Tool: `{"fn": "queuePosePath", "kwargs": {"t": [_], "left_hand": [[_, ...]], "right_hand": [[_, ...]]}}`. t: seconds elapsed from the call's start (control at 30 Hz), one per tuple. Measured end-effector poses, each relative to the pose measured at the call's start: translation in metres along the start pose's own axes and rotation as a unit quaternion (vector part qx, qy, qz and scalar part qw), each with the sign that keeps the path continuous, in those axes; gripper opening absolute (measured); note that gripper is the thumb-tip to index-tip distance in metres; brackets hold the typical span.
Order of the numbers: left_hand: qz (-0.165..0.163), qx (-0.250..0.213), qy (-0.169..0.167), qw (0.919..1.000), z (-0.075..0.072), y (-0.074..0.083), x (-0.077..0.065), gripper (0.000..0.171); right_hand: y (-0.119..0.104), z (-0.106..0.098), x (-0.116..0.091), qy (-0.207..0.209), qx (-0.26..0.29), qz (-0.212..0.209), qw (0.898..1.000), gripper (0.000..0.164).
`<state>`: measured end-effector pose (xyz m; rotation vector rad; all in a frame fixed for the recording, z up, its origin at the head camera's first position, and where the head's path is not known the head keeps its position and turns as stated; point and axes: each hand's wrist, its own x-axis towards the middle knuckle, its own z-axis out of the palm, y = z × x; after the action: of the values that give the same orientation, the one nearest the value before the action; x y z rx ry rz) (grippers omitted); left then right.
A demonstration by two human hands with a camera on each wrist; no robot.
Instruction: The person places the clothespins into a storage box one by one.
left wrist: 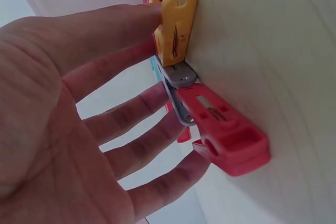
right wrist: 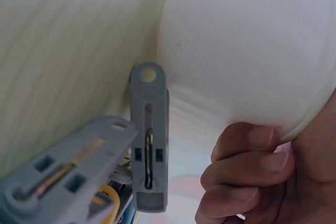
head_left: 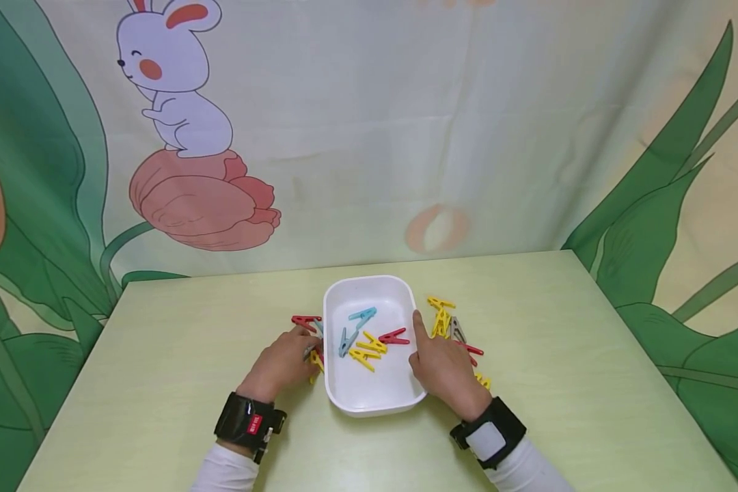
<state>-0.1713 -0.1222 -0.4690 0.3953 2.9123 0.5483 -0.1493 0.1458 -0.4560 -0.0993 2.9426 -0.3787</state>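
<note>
A white plastic tray (head_left: 375, 403) holds several yellow, blue and red clothespins, among them a red clothespin (head_left: 395, 336). Just left of it, my left hand (head_left: 285, 362) has its thumb and bent fingers around a cluster of clothespins on the table. In the left wrist view the thumb touches a yellow clothespin (left wrist: 178, 27), and fingertips meet a grey clothespin (left wrist: 181, 74) and a red clothespin (left wrist: 226, 129). My right hand (head_left: 444, 365) grips the tray's right rim, thumb inside, index finger stretched along the edge, other fingers folded against the outer wall.
Right of the tray lie more clothespins: yellow ones (head_left: 441, 322), a grey one (head_left: 457, 329) and red ones partly hidden by my right hand. The pale table (head_left: 590, 383) ends at a cloth backdrop (head_left: 357, 171) printed with a rabbit and leaves.
</note>
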Motion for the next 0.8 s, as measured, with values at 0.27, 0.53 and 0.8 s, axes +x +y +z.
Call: {"fn": "queuePosePath", "kwargs": {"t": [0.27,0.53,0.8], "left_hand": [[0.002,0.003,0.004,1.0000,0.001,-0.001,0.001,0.025],[0.003,-0.002,0.030,0.9996,-0.004,0.001,-0.001,0.025],[-0.008,-0.036,0.068,0.9970,-0.012,0.004,-0.002,0.019]], "right_hand": [[-0.001,0.000,0.000,-0.003,0.000,0.006,1.000,0.076],[-0.001,0.000,-0.001,0.002,0.000,-0.002,1.000,0.075],[-0.001,-0.001,-0.001,0.001,0.004,-0.004,1.000,0.075]]}}
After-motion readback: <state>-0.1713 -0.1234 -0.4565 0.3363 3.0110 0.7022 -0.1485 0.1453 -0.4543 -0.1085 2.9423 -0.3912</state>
